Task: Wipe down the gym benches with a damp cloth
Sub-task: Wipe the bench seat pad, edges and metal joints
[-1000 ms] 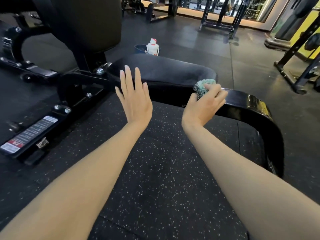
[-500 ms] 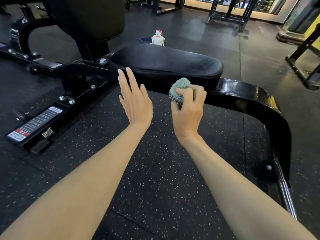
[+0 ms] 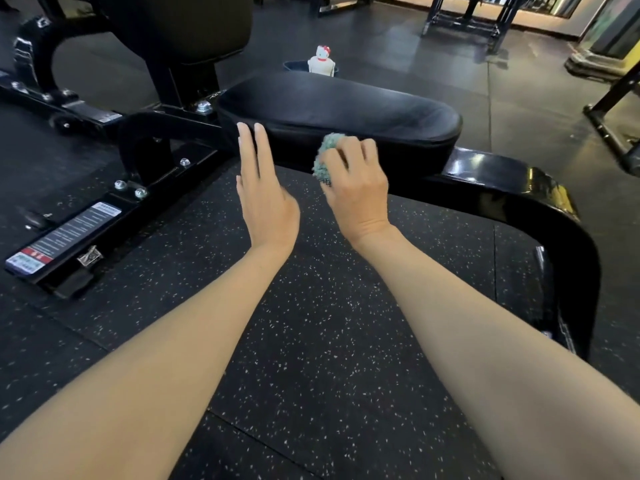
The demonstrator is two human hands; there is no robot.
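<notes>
Right hand point(image 3: 356, 192) has travelled left along the front edge of the seat pad point(image 3: 346, 105) since a second ago, from the pad's right end to left of its middle. Left hand point(image 3: 266, 202) has barely shifted.

Far left: black base rail point(image 3: 159, 183) of the bench on the speckled rubber floor point(image 3: 329, 341). A printed label point(image 3: 62, 237) is stuck on its top face, with silver bolts point(image 3: 140, 192) further up the rail. Above, the black backrest point(image 3: 180, 22), cut off by the top edge.

Left hand: flat, fingers straight and close together, tips at the pad's left corner. Contact with the pad cannot be told.

Just right of it: teal cloth point(image 3: 325, 154), bunched into a wad, pressed against the pad's front side. Right hand grips the cloth, fingers curled over it, back of hand toward the camera.

Seat pad: black, smooth, faint sheen on top. Behind it on the floor, a small white bottle point(image 3: 322, 62) with a red-bowed figure top, beside a dark tub point(image 3: 293, 66).

Right: glossy black curved frame point(image 3: 561, 223), running out from under the pad and bending down to the floor.
</notes>
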